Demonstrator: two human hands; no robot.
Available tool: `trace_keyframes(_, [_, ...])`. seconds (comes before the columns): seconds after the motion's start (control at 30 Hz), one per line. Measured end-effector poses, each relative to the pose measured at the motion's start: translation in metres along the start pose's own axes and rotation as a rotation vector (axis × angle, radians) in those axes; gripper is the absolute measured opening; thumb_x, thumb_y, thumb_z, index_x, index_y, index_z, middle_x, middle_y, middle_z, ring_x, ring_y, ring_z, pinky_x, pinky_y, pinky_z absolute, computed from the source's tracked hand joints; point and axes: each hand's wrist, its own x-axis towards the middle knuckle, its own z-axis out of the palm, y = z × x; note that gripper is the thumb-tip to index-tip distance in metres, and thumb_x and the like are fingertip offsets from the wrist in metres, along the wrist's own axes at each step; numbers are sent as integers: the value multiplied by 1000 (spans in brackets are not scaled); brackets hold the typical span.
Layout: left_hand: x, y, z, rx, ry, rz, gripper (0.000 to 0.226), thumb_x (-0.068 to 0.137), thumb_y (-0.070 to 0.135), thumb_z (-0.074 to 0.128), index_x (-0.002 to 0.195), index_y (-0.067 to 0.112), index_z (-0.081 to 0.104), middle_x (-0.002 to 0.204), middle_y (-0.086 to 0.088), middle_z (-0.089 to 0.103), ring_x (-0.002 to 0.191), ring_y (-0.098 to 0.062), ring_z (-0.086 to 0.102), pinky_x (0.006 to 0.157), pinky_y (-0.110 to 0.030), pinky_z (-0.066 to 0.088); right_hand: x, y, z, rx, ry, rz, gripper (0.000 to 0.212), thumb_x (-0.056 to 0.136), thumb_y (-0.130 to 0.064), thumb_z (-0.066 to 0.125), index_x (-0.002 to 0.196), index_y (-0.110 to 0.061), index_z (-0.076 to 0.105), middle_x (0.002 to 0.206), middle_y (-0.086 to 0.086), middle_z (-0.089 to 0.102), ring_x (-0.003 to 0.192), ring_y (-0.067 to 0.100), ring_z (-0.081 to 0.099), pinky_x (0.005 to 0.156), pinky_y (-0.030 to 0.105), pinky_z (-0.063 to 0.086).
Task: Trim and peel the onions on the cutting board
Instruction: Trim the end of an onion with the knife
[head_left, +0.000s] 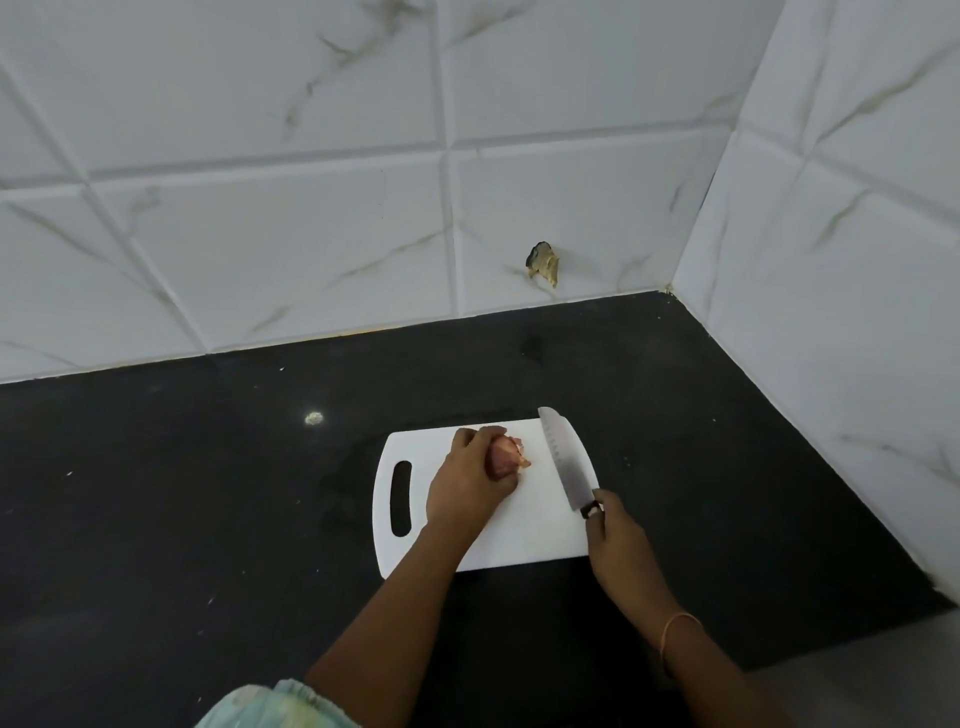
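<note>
The left hand (467, 480) curls its fingers around a reddish onion (505, 458), holding it down near the centre of the white cutting board (524, 535) on the black counter (208, 493). At three o'clock from the onion, the right hand (615, 538) grips the knife (563, 460) handle, blade pointing toward twelve o'clock, apart from the onion.

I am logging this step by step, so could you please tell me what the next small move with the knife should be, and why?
Probably bring the knife left to the onion's exposed end and trim it. The left hand grips the onion on the cutting board, its skin is on, and the right hand holds the blade just right of it, apart.
</note>
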Motion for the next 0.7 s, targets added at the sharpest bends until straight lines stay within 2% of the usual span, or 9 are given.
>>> trace_keyframes(0.07, [-1, -1, 1, 36, 9, 14, 60, 81, 44, 70, 135, 42, 45, 132, 14, 45, 104, -15, 61, 78, -36, 56, -1, -1, 1, 83, -6, -5, 34, 101, -26, 46, 134, -18, 46, 108, -3, 59, 96, 12, 58, 76, 25, 48])
trace_keyframes(0.17, [-1, -1, 2, 45, -2, 17, 65, 84, 48, 67, 142, 42, 39, 139, 15, 45, 112, -14, 59, 83, -34, 56, -2, -8, 4, 202, 31, -2, 32, 98, -25, 53, 129, -20, 49, 104, -6, 59, 94, 10, 59, 75, 24, 48])
trace_keyframes(0.33, [3, -2, 4, 24, -13, 9, 76, 84, 49, 70, 150, 33, 34, 145, 9, 42, 120, -16, 56, 93, -34, 54, 1, -33, 10, 281, 64, -97, 16, 97, -21, 55, 112, -24, 51, 91, -6, 60, 81, 6, 58, 61, 13, 43])
trace_keyframes(0.5, [4, -3, 5, -9, -32, 39, 80, 89, 44, 65, 155, 25, 25, 149, 4, 40, 123, -15, 53, 96, -26, 48, 12, -38, 18, 217, 30, -139, 20, 97, -19, 53, 118, -21, 54, 94, -14, 59, 86, -2, 58, 64, 7, 43])
trace_keyframes(0.6, [4, -5, 3, -18, -49, 40, 80, 90, 44, 64, 156, 26, 22, 147, 1, 44, 126, -16, 51, 102, -29, 46, 17, -37, 17, 188, 22, -151, 20, 98, -19, 53, 118, -21, 54, 93, -14, 59, 86, -1, 58, 65, 6, 43])
trace_keyframes(0.7, [5, -7, 4, -106, -17, -10, 76, 81, 44, 76, 145, 28, 38, 141, 6, 49, 125, -15, 52, 102, -27, 45, 21, -39, 14, 164, 57, -159, 22, 98, -20, 53, 120, -23, 55, 97, -12, 60, 89, 3, 58, 69, 10, 41])
